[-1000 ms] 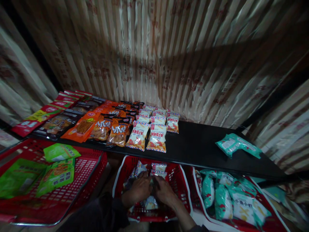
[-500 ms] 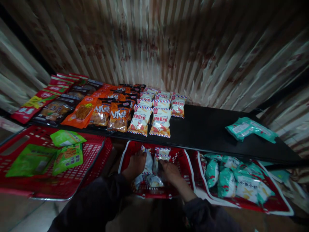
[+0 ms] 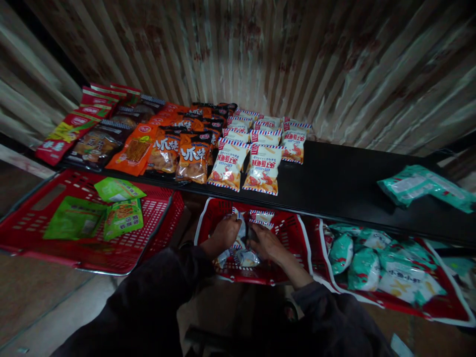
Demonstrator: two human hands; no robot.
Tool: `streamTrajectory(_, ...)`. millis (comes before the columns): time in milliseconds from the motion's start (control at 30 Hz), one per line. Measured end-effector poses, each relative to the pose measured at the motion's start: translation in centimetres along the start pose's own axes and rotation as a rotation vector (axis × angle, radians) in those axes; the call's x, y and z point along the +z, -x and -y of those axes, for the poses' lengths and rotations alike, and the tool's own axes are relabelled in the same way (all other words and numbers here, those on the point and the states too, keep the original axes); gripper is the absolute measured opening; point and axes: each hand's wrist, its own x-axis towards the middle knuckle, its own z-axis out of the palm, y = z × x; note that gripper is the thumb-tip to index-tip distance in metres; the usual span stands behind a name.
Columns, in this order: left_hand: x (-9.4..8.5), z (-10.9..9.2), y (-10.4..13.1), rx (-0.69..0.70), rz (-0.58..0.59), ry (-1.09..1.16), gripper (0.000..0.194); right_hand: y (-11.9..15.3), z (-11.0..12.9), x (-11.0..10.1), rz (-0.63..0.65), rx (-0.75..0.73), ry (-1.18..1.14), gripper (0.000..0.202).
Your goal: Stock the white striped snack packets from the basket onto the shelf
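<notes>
Evidently both your hands are down in the middle red basket (image 3: 305, 243), set beneath the front edge of the black shelf (image 3: 334, 183). A pale packet (image 3: 242, 233) lies between them, just right of the left hand (image 3: 227, 232), with its long axis running roughly away from you, toward the shelf. Your left is the nearer hand: its fingers curl at the packet's upper left side and appear to touch it, though whether they grip, you can't tell from this angle. Your right hand (image 3: 267, 243) sits across from it, fingers bent inward and pointing left; its hold is hidden too (poor light, dark gap under the fingertips). A second packet (image 3: 261, 216) lies beyond the right hand, near the basket's far wall; another packet (image 3: 247, 258) lies nearer to you, below the gap between your hands.

On the shelf, straight ahead, matching white bags (image 3: 263, 168) lie in columns, long axes running front to back. Orange-and-black bags (image 3: 193, 156) adjoin them on your left; teal bags (image 3: 420, 186) lie well apart, on your right.
</notes>
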Motion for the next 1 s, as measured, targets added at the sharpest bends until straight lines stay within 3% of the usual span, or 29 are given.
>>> streamTrajectory(267, -0.2, -0.6, 0.0, 0.183, -0.056, 0.096, 0.025, -0.1, -0.6, 0.6, -0.082, -0.055, -0.163, 0.084)
streamTrajectory(467, 0.1, -0.9, 0.3, 0.274, -0.118, 0.172, 0.026, 0.2, -1.0, 0.7, -0.128, 0.017, -0.208, 0.065)
streamTrajectory(667, -0.7, -1.8, 0.5, 0.224, -0.304, 0.377, 0.020, 1.0, 0.6, 0.7, -0.284, -0.031, -0.332, 0.075)
streamTrajectory(800, -1.6, -2.1, 0.4, 0.219, -0.327, 0.452, 0.020, 1.3, 0.6, -0.3, -0.322, 0.109, -0.295, 0.063)
streamTrajectory(900, -1.8, -1.4, 0.1, 0.063, -0.274, 0.275, 0.030, 1.3, -0.9, -1.4, -0.399, 0.219, -0.268, 0.053)
streamTrajectory(1000, -1.2, 0.2, 0.0, -0.112, -0.139, 0.102, 0.030, 1.4, -2.7, -2.6, -0.482, 0.326, -0.242, 0.040)
